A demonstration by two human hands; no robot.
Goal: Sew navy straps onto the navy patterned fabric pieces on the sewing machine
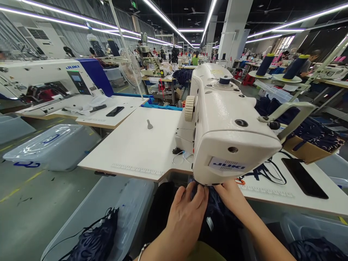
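Observation:
A white sewing machine point(233, 134) marked JUKI stands over the front edge of the white table. Just below its head, my left hand point(189, 206) has its fingers bent onto dark navy fabric point(217, 206), fingertips near the machine. My right hand point(230, 190) is on the other side of the same fabric, its fingers mostly hidden behind the machine head. The fabric hangs down into my lap, with a small white label point(210, 223) on it. What the fingertips grip is too hidden to make out.
A black phone point(305, 177) and dark straps point(268, 172) lie on the table at right. A metal piece point(149, 124) lies on the left tabletop. Below left, a clear bin point(130, 203) holds navy fabric point(95, 239). Another JUKI machine point(46, 78) stands at far left.

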